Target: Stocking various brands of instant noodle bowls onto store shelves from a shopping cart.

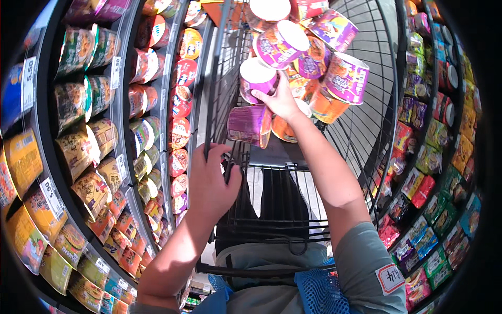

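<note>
- Bare forearms, no watch or rings visible.
- Short grey sleeve (366,261) on the right arm.
- White patch (389,278), red-edged, on that sleeve.

Pretty bright, even store light from overhead, colours pop. Glare on the bowl lids (272,9) and the shiny packets (418,180) on the right. Heavy fisheye: the shelves (123,104) bend hard, corners go black. Middle is sharp, the rim gets soft and smeary. Shadows are weak, mostly under the cart (272,209).
</note>
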The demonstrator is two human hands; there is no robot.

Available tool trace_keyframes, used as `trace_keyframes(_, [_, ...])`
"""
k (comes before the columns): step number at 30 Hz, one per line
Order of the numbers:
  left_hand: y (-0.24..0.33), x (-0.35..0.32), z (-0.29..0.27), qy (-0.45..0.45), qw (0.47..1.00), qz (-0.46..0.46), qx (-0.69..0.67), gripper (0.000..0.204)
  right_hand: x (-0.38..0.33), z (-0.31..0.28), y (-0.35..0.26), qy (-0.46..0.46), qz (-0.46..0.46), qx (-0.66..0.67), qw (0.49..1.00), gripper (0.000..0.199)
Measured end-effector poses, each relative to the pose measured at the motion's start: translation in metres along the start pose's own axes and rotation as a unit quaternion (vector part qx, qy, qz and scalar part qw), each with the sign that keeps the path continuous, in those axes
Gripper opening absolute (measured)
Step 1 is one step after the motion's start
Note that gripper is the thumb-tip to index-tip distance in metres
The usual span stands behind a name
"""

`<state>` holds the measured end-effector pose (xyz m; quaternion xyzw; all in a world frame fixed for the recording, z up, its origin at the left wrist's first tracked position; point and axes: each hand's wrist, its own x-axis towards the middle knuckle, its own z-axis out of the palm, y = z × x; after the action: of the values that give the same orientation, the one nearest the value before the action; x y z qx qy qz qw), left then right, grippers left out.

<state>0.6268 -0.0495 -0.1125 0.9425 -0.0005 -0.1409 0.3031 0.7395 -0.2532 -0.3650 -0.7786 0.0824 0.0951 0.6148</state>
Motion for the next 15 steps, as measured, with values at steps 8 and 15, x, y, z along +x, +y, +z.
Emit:
trace_keyframes(8, [-0.005,0.000,0.004,-0.006,0.999,0.000,-0.038,0.038,0.025,0.015,-0.008,0.004,0.016,-0.133,0.991,0.102])
trace_keyframes(15, [-0.007,-0.006,0.008,0.006,0.999,-0.004,-0.041,0.038,0.004,-0.018,-0.068,0.016,-0.064,-0.111,0.992,0.105])
